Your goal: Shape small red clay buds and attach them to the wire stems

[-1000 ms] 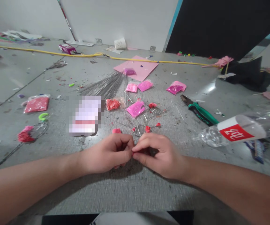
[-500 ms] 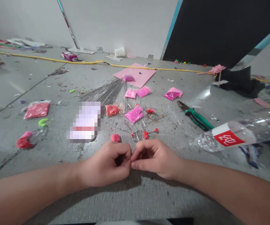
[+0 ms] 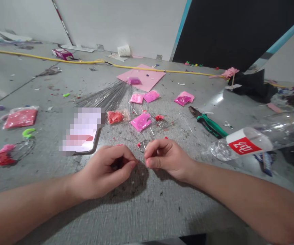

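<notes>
Just above the grey table, my left hand (image 3: 108,172) holds its thumb and forefinger in a pinch; anything between them is too small to make out. A short gap separates it from my right hand (image 3: 168,160), also pinched, with a reddish tint at its fingertips that I cannot identify. Partly hidden behind the right fingers is a small wire frame (image 3: 142,145) with red clay lumps. Beyond it lie another wire piece with red clay (image 3: 159,117), a bright pink clay packet (image 3: 141,121) and an opened packet of red clay (image 3: 115,117).
A phone (image 3: 82,132) with a blurred screen lies left, near a clay-covered wire loop (image 3: 4,155) and a red clay packet (image 3: 21,117). Thin wires (image 3: 106,93) fan out behind. Green-handled pliers (image 3: 208,124) and a plastic bottle (image 3: 249,141) lie right. A yellow cable (image 3: 142,69) crosses the back.
My hands, touching at the fingertips before, have come apart, the left one moving leftward. The view has shifted slightly, so the table things appear further left.
</notes>
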Demonstrator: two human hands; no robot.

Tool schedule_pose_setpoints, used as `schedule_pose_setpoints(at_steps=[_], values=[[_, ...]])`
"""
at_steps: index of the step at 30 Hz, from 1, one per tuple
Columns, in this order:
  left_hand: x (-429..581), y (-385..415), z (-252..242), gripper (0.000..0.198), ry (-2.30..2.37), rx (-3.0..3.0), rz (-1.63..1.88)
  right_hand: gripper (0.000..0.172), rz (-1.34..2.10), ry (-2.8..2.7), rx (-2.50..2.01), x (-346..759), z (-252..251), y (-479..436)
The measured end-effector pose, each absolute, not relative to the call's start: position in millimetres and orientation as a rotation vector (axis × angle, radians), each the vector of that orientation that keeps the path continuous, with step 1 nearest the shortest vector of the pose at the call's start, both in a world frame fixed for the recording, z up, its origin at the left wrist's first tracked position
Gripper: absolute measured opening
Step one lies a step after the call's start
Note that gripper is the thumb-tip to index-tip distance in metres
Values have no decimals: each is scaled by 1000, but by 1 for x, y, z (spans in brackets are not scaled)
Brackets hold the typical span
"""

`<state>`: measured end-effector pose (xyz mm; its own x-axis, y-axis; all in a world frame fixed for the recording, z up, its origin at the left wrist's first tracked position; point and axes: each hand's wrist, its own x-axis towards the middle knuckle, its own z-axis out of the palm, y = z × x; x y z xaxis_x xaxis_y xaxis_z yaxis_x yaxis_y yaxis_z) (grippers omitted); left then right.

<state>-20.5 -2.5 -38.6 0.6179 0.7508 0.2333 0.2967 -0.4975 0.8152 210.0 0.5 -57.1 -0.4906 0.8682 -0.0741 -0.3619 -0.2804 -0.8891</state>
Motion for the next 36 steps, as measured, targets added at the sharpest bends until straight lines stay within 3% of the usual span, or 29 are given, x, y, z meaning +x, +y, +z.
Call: schedule_pose_setpoints(at_steps=[5, 21, 36], values=[[-21, -1, -38, 17, 828, 2090, 709, 19, 1809, -1151, -690, 212, -60, 0], [-12, 0, -33, 13, 819, 2295, 452, 26, 1545, -1214, -814, 211, -59, -8], [-11, -1, -33, 18, 757, 2352, 358, 23, 1547, -1227, -885, 213, -62, -12]])
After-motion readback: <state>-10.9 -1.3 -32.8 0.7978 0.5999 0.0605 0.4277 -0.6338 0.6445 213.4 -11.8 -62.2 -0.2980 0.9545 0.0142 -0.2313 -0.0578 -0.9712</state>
